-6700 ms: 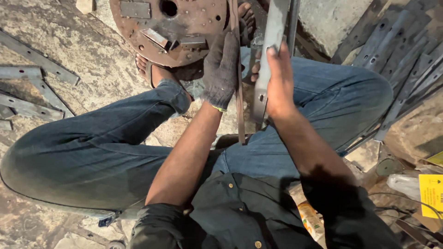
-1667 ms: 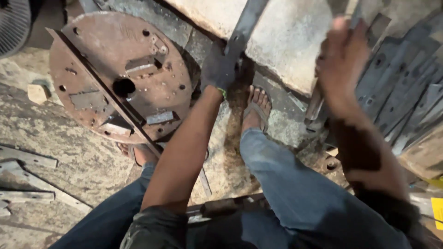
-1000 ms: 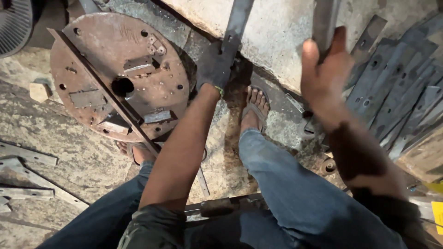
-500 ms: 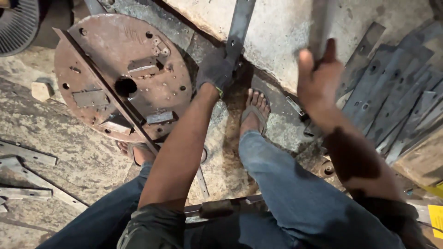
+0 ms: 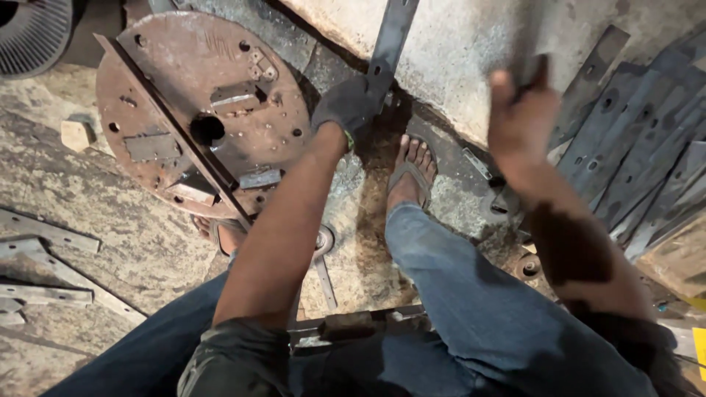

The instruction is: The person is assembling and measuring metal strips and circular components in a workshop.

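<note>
Left hand (image 5: 346,106): gloved, clenching around the lower end of a flat metal bar (image 5: 390,37).
Bar: leaning up against the pale stone slab (image 5: 471,51), beside the rusty round plate (image 5: 202,117).
Right hand (image 5: 522,117): bare, blurring; grip cannot be told.

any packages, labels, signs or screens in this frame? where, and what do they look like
Yellow label or tag: far right edge, low in the frame, beside the right arm; flat yellow rectangle, cut off by the picture edge, print too small to tell.
No packages, signs or screens show; the rest is bare metal strips and a rusty round steel plate.
</note>
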